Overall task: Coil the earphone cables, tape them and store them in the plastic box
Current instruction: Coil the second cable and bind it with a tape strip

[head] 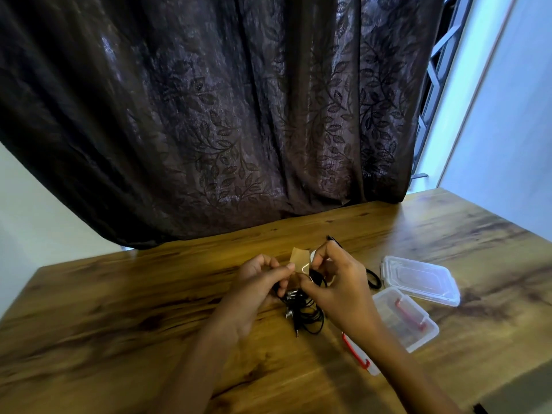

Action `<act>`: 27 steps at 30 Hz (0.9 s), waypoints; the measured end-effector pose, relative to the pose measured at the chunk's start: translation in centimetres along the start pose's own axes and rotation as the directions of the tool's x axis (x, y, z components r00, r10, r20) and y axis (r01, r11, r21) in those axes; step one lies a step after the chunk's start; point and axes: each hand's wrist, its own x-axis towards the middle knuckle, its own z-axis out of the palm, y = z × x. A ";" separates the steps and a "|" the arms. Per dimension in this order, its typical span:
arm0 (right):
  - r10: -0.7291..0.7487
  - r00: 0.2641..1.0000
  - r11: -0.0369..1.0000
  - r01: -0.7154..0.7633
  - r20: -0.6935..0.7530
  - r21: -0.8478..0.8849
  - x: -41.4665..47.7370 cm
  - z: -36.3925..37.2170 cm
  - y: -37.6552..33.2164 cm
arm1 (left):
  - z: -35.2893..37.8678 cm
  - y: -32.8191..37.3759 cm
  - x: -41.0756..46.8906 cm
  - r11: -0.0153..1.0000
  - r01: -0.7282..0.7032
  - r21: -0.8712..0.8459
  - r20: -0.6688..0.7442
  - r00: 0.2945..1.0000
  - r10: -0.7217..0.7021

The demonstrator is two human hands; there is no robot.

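Note:
A coiled black earphone cable (304, 315) hangs between my hands just above the wooden table (119, 309), its plug and metal earbuds dangling low. My left hand (260, 282) pinches the top of the coil. My right hand (334, 282) pinches the coil from the right, along with a strip of brown tape (298, 258) that sticks up between both hands. The tape roll is mostly hidden behind my right fingers. The clear plastic box (406, 321) with red clasps stands open at the right. Its lid (421, 279) lies just beyond it.
Another black cable (375, 277) lies behind my right hand, next to the lid. A dark patterned curtain (209, 115) hangs along the table's far edge. The table's right edge runs close to the box.

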 end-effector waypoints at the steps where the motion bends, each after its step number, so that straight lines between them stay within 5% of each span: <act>1: 0.000 1.000 1.000 0.000 -0.015 0.004 0.0 0.0 0.0 | 0.0 0.1 -0.1 1.000 0.010 0.002 0.014 1.000 -0.010; 6: -0.003 1.000 1.000 0.003 -0.029 -0.003 -0.1 -0.1 0.0 | 0.2 0.4 -0.3 0.998 0.042 0.054 0.051 0.998 -0.045; 14: 0.038 0.999 0.999 -0.037 0.031 -0.035 0.1 -0.1 -0.3 | 0.9 0.3 0.0 0.995 0.061 -0.077 -0.100 0.993 -0.068; 27: 0.020 1.000 1.000 -0.020 0.018 -0.021 0.0 -0.4 -0.9 | 1.1 0.0 -0.5 1.000 0.003 -0.027 -0.185 0.983 -0.008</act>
